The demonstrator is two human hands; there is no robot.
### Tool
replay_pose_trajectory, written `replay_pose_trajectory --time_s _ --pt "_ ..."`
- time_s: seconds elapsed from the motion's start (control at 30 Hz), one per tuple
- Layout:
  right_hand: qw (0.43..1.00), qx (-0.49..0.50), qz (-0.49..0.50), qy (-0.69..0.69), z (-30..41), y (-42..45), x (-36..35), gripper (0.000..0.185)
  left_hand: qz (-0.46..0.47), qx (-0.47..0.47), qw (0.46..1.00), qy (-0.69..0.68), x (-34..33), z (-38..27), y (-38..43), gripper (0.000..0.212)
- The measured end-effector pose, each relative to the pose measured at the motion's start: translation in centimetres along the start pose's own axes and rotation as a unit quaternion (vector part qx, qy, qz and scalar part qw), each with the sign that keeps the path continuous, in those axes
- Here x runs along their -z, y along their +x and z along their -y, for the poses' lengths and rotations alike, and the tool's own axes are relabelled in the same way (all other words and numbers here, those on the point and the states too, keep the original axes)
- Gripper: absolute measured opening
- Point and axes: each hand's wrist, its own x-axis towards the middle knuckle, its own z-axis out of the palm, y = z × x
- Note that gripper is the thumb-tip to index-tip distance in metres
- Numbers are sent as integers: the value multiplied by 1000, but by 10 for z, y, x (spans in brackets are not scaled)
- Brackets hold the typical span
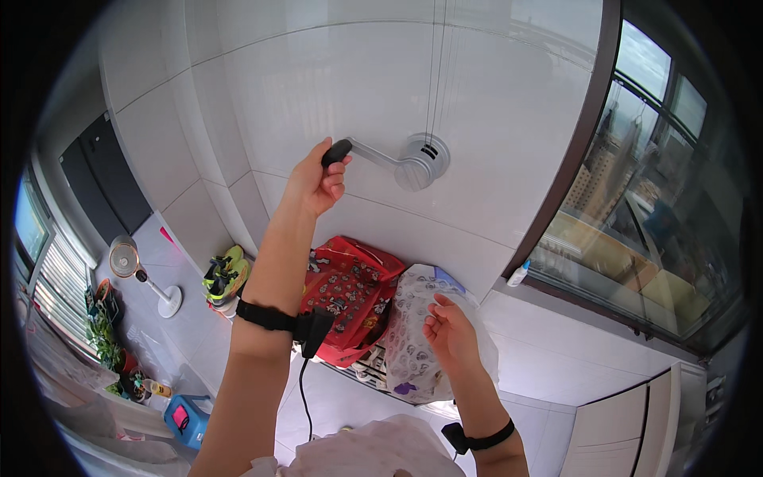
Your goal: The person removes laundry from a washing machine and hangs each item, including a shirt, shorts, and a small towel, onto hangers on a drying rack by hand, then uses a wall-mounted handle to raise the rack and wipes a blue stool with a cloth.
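My left hand (322, 179) is wrapped around the black grip (337, 153) of a wall-mounted hand crank, apparently a clothes-rack winder. A silver crank arm (375, 151) joins that grip to the round grey winder housing (422, 162) on the tiled wall. Thin cables (438, 71) run up from a slot in the housing. Lower down, my right hand (452, 334) hangs in front of a white patterned plastic bag (411, 310), its fingers loosely curled and holding nothing. Beside that bag sits a red patterned bag (351, 286), partly hidden by my left forearm.
Both bags rest on a wire rack (372, 375). Yellow-green shoes (226, 274), a white pedestal fan (170, 301), a blue plastic stool (188, 420) and potted plants (107, 340) stand to the left. At right, a small bottle (519, 274) stands on the sill by a dark-framed window (587, 131).
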Motion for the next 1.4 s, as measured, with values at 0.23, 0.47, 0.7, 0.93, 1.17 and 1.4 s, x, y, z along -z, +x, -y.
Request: replay_pose_trajectory --time_s 0.23,0.47,0.7,0.93,1.17,1.4 --pt "994 111 -18 1 28 6 -29 31 134 -66 961 233 -136 29 -25 33" --pt "969 216 -121 -4 28 26 -24 33 54 33 949 308 5 163 -7 29" --pt "993 102 -55 -36 29 54 -42 38 -21 -144 940 308 -55 -26 -6 34" --pt "956 264 -111 65 48 60 -49 32 112 -55 916 382 -75 169 -3 35" --pt "975 180 -126 -18 45 62 -2 35 -81 -111 929 344 34 2 1 32" --pt "967 241 -76 -38 64 49 -13 28 167 -87 923 335 -141 92 -30 38"
